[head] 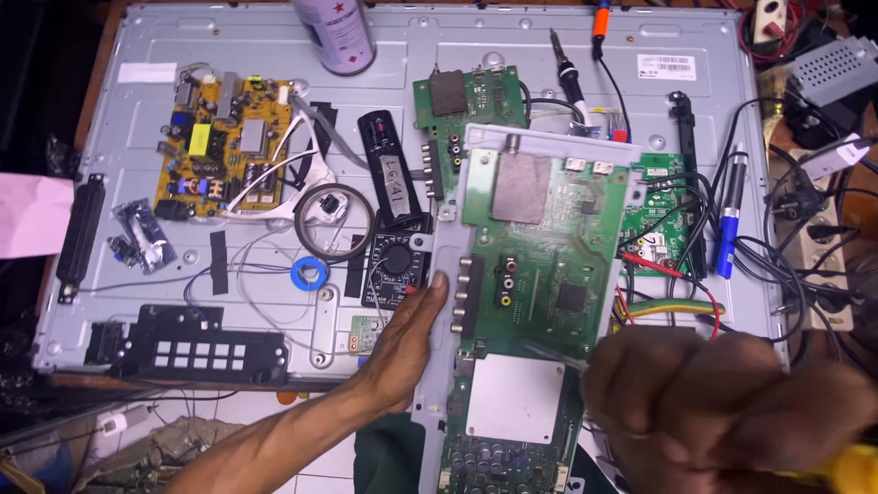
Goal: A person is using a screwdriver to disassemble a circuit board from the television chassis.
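Observation:
A large green circuit board (540,274) on a grey metal frame lies tilted over the back of a flat panel. My left hand (407,343) grips the frame's left edge, thumb beside the row of round sockets. Close to the camera and blurred, my right hand (722,407) is closed around a yellow-handled tool (851,468). A thin dark shaft (553,355) pokes out from it over the board's lower part.
The grey panel back (128,302) carries a yellow power board (224,146), a black multimeter (395,261), a tape roll (332,220), a spray can (337,35), a soldering iron (569,73), smaller green boards (471,101) and tangled wires (786,247) at right.

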